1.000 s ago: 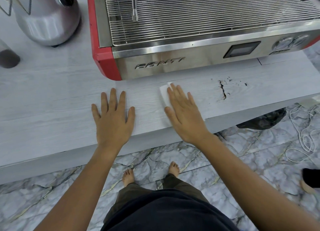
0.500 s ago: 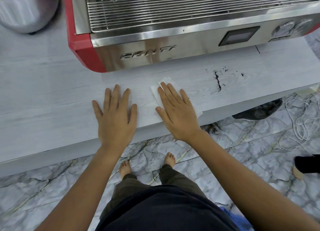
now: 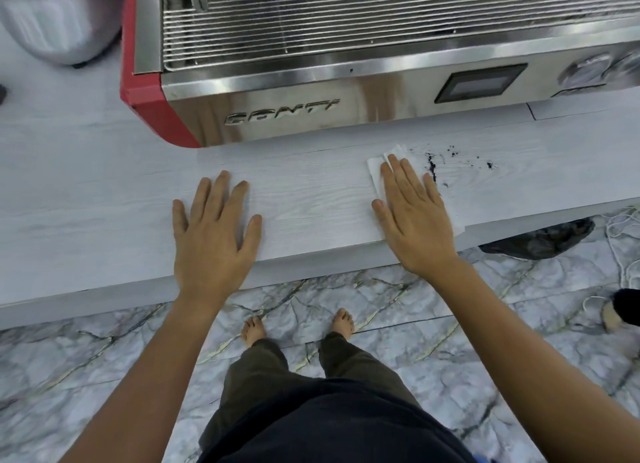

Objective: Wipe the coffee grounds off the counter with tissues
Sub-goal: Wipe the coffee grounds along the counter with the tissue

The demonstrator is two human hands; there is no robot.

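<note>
On the pale counter (image 3: 311, 202), the right hand (image 3: 414, 216) lies flat, fingers spread, pressing a white tissue (image 3: 375, 171) mostly hidden beneath it, just beside the coffee grounds (image 3: 433, 168). The left hand (image 3: 213, 234) rests open, empty.

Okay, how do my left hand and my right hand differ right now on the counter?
The left hand lies bare on the counter; the right hand presses a white tissue flat beneath it. The left hand's fingers are spread, the right hand's held closer together. The right hand sits at the edge of the coffee grounds, by the espresso machine's screen; the left is well clear of them. Both lie palm down, fingers pointing at the machine.
</note>
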